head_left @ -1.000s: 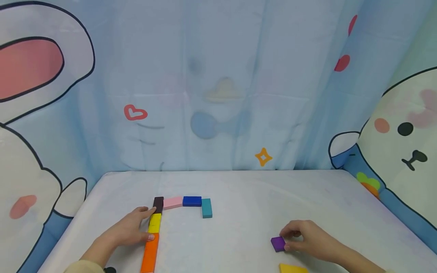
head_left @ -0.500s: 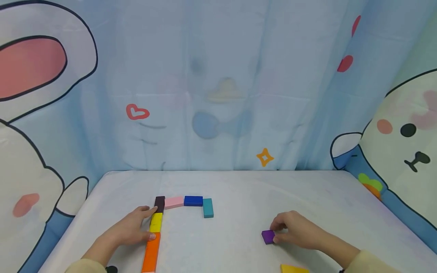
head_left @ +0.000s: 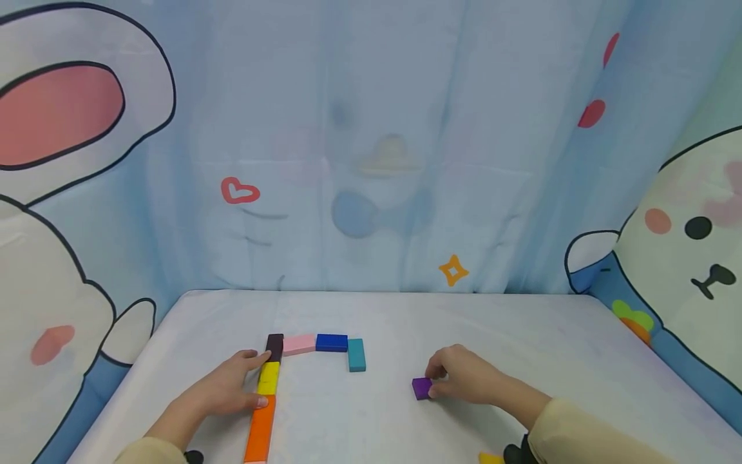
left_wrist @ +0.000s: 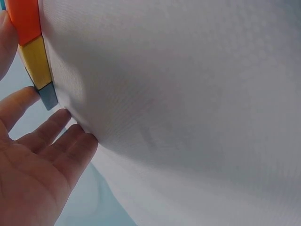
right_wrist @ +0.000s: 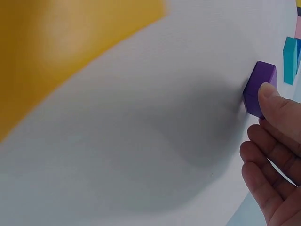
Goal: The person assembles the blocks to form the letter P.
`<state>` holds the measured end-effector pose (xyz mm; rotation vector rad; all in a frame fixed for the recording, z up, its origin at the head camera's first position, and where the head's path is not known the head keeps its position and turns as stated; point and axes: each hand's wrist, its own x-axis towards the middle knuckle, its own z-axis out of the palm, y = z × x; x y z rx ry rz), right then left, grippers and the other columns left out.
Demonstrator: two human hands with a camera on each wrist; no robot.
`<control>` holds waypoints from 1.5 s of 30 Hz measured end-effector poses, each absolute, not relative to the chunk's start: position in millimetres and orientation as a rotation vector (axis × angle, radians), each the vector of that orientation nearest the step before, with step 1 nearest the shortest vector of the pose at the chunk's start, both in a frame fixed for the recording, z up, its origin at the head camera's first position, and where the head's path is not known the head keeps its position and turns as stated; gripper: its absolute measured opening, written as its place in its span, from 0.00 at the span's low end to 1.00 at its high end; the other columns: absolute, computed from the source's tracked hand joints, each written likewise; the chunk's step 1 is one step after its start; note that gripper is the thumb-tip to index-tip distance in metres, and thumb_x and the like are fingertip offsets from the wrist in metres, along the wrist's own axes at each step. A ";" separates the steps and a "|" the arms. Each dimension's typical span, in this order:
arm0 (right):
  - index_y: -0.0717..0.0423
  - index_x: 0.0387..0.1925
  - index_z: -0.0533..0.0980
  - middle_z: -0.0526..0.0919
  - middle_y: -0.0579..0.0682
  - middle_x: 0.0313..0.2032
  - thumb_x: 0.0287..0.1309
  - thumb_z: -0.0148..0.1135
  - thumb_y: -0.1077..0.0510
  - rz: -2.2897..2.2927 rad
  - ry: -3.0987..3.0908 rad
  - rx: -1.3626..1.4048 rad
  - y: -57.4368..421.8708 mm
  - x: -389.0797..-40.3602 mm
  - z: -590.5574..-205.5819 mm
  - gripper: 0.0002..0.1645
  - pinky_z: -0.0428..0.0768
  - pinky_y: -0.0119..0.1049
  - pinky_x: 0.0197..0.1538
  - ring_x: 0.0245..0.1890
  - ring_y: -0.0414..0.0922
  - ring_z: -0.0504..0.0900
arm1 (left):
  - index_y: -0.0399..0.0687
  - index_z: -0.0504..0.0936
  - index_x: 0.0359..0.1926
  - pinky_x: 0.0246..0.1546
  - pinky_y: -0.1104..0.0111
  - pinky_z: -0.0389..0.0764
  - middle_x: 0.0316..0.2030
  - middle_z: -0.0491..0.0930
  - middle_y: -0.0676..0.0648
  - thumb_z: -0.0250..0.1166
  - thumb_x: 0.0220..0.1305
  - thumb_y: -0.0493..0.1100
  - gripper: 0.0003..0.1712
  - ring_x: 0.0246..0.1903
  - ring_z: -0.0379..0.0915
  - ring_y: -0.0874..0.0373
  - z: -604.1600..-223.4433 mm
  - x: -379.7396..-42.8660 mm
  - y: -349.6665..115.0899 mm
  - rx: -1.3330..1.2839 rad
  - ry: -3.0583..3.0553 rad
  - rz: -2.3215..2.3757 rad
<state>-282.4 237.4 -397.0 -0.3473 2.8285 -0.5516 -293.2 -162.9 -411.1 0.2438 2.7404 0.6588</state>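
My right hand (head_left: 466,377) pinches a small purple block (head_left: 420,388) between thumb and fingers, low over the white tabletop. In the right wrist view the thumb lies across the purple block (right_wrist: 257,89), the other fingers loosely bent. My left hand (head_left: 228,386) rests along a column of blocks at the left, fingers spread. Its index fingertip touches a black block (head_left: 275,348) and its thumb the orange block (head_left: 261,428), with a yellow block (head_left: 268,377) between them. From the black block a row runs right: pink (head_left: 299,344), dark blue (head_left: 332,343), then a teal block (head_left: 356,355) pointing toward me.
A yellow-orange block (head_left: 491,459) lies at the bottom edge of the head view, partly behind the right wrist; it looms large in the right wrist view. Behind the white table (head_left: 522,316) hangs a blue curtain (head_left: 278,129) printed with cartoon animals.
My right hand has carried the purple block leftward and away from me, closer to the teal block. The left hand keeps its place on the column.
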 end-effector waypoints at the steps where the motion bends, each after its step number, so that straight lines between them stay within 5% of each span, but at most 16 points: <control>1: 0.53 0.34 0.86 0.85 0.43 0.32 0.50 0.79 0.62 -0.549 2.833 -0.354 233.8 -284.3 -397.8 0.09 0.85 0.45 0.50 0.37 0.41 0.79 | 0.47 0.68 0.75 0.66 0.35 0.69 0.71 0.63 0.28 0.79 0.55 0.48 0.49 0.68 0.63 0.30 -411.2 -293.1 -162.8 0.241 2.739 0.659; 22: 0.59 0.37 0.87 0.87 0.47 0.33 0.52 0.78 0.61 -0.634 2.816 -0.520 168.0 -300.6 -404.4 0.10 0.86 0.44 0.47 0.35 0.43 0.79 | 0.48 0.67 0.75 0.67 0.35 0.69 0.72 0.63 0.30 0.79 0.55 0.49 0.49 0.69 0.63 0.31 -412.2 -294.2 -162.5 0.244 2.745 0.644; 45: 0.58 0.40 0.89 0.90 0.46 0.32 0.55 0.77 0.57 -0.672 2.866 -0.635 108.8 -292.4 -410.1 0.12 0.80 0.27 0.34 0.28 0.34 0.76 | 0.48 0.67 0.76 0.67 0.35 0.69 0.73 0.62 0.30 0.78 0.56 0.49 0.49 0.69 0.62 0.31 -410.8 -293.0 -162.6 0.235 2.738 0.648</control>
